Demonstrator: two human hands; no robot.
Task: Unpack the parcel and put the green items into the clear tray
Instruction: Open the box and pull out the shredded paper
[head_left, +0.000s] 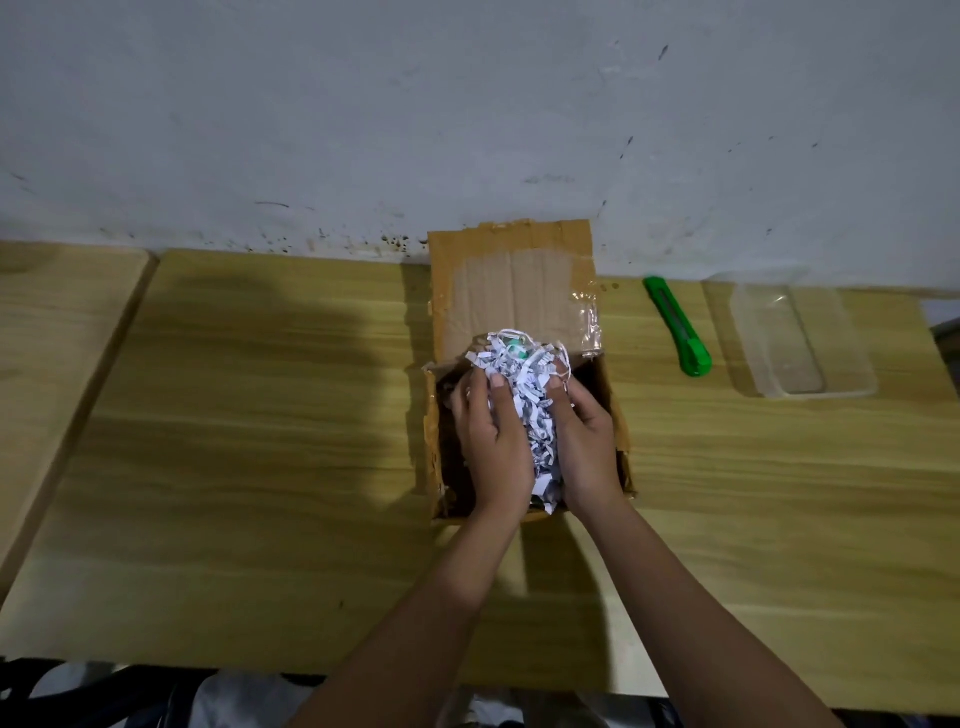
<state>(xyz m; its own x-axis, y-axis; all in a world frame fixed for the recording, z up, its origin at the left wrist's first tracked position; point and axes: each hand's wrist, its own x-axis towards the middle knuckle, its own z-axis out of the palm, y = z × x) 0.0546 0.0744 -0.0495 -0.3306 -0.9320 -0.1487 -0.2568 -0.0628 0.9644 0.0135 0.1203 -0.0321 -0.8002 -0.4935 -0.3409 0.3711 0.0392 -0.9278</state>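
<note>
Parcel (519, 291) open in the middle of the bench (260, 415), far flap thrown back against the wall, and both hands are in it! Left hand (493, 447) and right hand (587, 441) clamp a wad of paper shreds (519, 379) between them, fingers (558, 384) curled in and pinching the bundle from either side, just above the box mouth. Look at the far top of the wad: a speck of green (515, 351) peeks out, a green item tangled in the filler. Too little shows to tell what it is or which way it points. The wad itself runs long from the person toward the wall. By my read it is light, soft and loose, so strands will shed and the green piece could slip out; squeezing from both sides with support beneath looks the safe hold. To the right a green knife (678, 327) lies flat, its length slanting from far-left to near-right, and beyond it the clear tray (810, 395), well apart from the parcel, long axis also running roughly away from the person, holds nothing yet.
</note>
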